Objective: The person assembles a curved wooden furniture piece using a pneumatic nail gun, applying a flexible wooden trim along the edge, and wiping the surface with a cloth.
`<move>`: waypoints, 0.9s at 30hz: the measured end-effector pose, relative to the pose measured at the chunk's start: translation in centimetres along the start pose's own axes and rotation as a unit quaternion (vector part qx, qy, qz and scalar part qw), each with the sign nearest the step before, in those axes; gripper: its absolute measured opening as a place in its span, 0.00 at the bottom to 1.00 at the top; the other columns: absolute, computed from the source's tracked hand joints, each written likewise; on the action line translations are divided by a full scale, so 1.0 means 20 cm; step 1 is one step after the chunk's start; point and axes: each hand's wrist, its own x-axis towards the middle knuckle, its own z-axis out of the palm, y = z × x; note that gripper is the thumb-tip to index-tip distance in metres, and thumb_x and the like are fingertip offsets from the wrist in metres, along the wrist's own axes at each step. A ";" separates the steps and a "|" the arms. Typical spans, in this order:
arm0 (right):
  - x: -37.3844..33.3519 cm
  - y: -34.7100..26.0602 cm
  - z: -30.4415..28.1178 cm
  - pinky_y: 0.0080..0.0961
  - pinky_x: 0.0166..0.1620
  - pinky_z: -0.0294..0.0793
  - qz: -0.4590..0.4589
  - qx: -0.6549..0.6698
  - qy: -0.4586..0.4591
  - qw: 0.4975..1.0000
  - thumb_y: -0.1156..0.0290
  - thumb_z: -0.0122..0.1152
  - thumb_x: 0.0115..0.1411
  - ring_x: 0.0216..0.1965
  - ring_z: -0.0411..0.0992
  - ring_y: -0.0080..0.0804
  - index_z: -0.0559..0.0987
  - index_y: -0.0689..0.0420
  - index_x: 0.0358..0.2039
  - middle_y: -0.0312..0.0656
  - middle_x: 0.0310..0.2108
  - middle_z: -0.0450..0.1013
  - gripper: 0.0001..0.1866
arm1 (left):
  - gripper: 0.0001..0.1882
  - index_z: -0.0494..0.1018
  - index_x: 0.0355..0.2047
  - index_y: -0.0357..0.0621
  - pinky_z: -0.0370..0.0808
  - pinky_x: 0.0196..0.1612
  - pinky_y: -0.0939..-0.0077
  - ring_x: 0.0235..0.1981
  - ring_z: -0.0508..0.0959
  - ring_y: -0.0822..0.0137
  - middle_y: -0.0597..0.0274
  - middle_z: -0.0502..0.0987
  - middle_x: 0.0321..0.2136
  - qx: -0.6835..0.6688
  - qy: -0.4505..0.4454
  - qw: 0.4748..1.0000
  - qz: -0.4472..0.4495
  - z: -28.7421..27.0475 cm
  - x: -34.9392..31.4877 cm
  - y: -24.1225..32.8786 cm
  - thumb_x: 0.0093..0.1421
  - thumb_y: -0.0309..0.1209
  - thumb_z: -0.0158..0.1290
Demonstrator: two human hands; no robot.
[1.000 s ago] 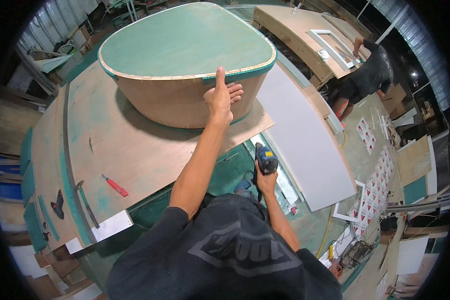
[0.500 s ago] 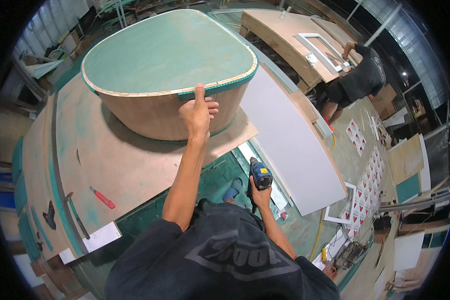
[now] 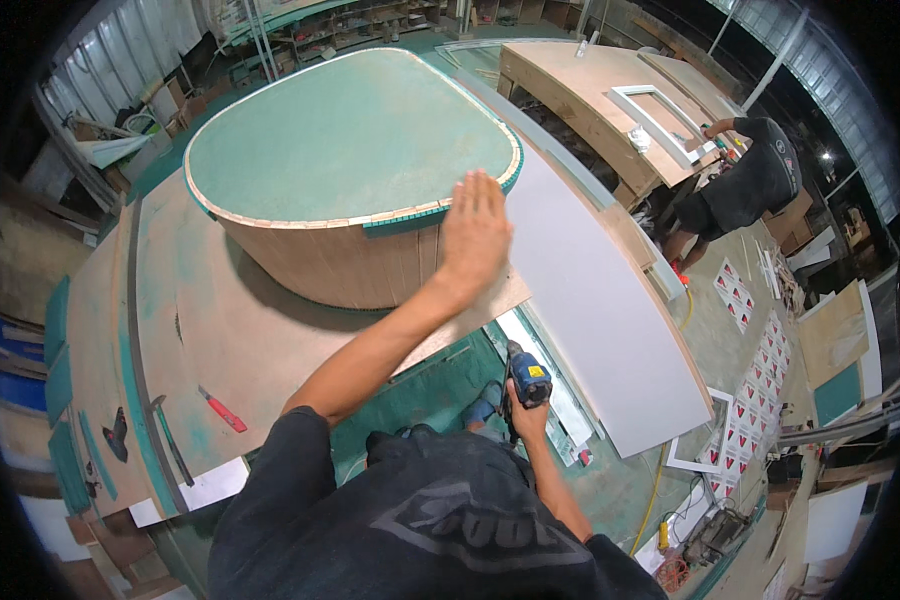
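A large rounded wooden form [image 3: 330, 262] with a green top [image 3: 350, 140] stands on the workbench [image 3: 240, 340] before me. Pale wood edging runs round its top, and a short teal strip [image 3: 405, 222] sits along the near side of that rim. My left hand [image 3: 478, 225] is at the near right corner of the rim, fingers stretched out and side by side, holding nothing; whether the palm presses on the strip is hidden. Lower down, my right hand [image 3: 527, 415] grips a blue and black power drill [image 3: 528, 375] beside the bench.
A red utility knife [image 3: 222, 410], a hammer [image 3: 173, 440] and a black tool [image 3: 117, 435] lie on the bench at left. A white panel [image 3: 610, 320] extends to the right. Another person [image 3: 745, 175] works at a far table [image 3: 570, 75] with a white frame [image 3: 660, 120].
My left hand has slid right along the rim, from a thumb-up grip on the strip to flat fingers. The view has shifted slightly; the drill stays in my right hand.
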 end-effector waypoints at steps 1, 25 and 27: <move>0.02 0.09 -0.04 0.31 0.52 0.74 0.055 -0.013 -0.041 0.998 0.55 0.74 0.57 0.46 0.76 0.32 0.75 0.65 0.50 0.45 0.44 0.78 0.31 | 0.37 0.62 0.62 0.25 0.56 0.70 0.53 0.67 0.63 0.43 0.33 0.64 0.63 0.004 -0.006 1.000 0.016 0.02 0.03 0.06 0.60 0.40 0.59; 0.23 0.31 -0.14 0.22 0.18 0.63 0.105 0.170 0.112 0.973 0.63 0.68 0.64 0.13 0.65 0.21 0.73 0.56 0.33 0.31 0.15 0.65 0.13 | 0.52 0.54 0.69 0.31 0.60 0.69 0.61 0.66 0.64 0.42 0.34 0.62 0.65 -0.164 -0.277 0.946 0.039 0.11 0.78 -0.43 0.60 0.62 0.54; 0.24 0.27 -0.15 0.22 0.18 0.64 0.128 0.160 0.093 0.974 0.62 0.68 0.63 0.14 0.65 0.21 0.73 0.56 0.33 0.31 0.15 0.66 0.14 | 0.49 0.54 0.68 0.30 0.61 0.68 0.60 0.65 0.65 0.41 0.34 0.62 0.65 -0.143 -0.286 0.946 0.054 0.10 0.78 -0.40 0.62 0.60 0.52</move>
